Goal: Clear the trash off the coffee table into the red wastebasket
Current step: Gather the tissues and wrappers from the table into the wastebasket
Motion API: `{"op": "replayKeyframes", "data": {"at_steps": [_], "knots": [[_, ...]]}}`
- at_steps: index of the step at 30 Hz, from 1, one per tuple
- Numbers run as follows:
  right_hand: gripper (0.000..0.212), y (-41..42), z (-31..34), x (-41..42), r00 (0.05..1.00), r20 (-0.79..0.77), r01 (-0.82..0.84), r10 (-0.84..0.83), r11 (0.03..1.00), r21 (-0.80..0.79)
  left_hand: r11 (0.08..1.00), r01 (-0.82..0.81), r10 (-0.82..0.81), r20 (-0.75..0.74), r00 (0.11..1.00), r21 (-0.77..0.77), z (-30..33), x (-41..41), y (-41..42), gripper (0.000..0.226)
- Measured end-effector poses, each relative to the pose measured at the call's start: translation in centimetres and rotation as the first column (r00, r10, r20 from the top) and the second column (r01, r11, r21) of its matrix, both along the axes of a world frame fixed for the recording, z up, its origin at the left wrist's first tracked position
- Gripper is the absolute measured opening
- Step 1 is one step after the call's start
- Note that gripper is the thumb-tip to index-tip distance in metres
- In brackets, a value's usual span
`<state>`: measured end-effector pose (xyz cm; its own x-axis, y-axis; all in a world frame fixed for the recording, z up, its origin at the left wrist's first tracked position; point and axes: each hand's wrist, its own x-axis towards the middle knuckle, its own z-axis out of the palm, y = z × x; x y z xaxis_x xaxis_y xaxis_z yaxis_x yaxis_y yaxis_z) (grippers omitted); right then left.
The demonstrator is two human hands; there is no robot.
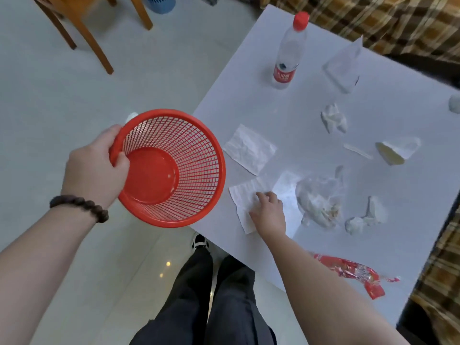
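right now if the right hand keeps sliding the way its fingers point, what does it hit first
The right hand points up-left over the flat napkin; next in line is probably the other flat napkin.

Left wrist: is wearing a bracelet of dark brown round beads.
Forearms: are showing bare, no sleeves in view.
Legs: are wearing loose black trousers.
Foot: is wearing what looks like a black-and-white shoe, partly hidden.

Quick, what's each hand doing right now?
Left hand: closed on the rim of the red wastebasket.
Right hand: open, fingers down on a paper napkin, not gripping.
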<state>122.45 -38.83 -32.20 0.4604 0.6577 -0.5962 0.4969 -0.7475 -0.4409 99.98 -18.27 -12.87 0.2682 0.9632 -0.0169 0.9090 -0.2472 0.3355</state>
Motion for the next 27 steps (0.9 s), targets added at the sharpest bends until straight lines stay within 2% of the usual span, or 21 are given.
{"op": "replayKeyframes", "data": {"at_steps": [2, 4, 12, 15, 19, 22, 27], "knots": [[0.039, 0.6, -1.0, -0.4, 0.989, 0.11, -0.092, 0.094, 0.995, -0.022, 1.0, -0.008, 0.008, -0.021, 1.0, 0.004, -0.5, -0.2, 0.4, 0.049], [0.035, 1.0, -1.7, -0.6, 0.978, 0.181, -0.097, 0.101, 0.995, -0.032, 1.0, -0.018, 0.019, -0.031, 0.999, 0.015, -0.8, -0.2, 0.6, 0.049], [0.017, 2.3, -0.1, 0.7, 0.994, 0.057, 0.093, -0.092, 0.996, -0.013, 0.999, -0.03, 0.029, -0.03, 0.999, -0.033, -0.8, 0.1, 1.7, 0.048], [0.017, 3.4, 3.3, 0.8, 0.98, 0.023, 0.194, -0.199, 0.972, 0.137, 0.999, -0.03, 0.029, -0.016, 0.999, -0.044, -0.1, 0.8, 1.7, 0.049], [0.015, 5.9, 9.7, 0.1, 0.945, -0.097, 0.323, -0.312, 0.843, 0.43, 0.999, -0.019, 0.018, -0.012, 1.0, -0.036, 1.3, 1.7, 1.8, 0.05], [0.014, 8.1, 13.5, -1.0, 0.953, -0.125, 0.297, -0.275, 0.777, 0.555, 0.999, -0.017, 0.017, 0.008, 1.0, -0.03, 2.2, 2.3, 1.8, 0.051], [0.013, 11.9, 15.5, -3.5, 0.987, -0.104, 0.158, -0.12, 0.799, 0.58, 0.999, 0.012, -0.01, 0.042, 0.999, -0.042, 2.5, 3.5, 1.3, 0.051]]}}
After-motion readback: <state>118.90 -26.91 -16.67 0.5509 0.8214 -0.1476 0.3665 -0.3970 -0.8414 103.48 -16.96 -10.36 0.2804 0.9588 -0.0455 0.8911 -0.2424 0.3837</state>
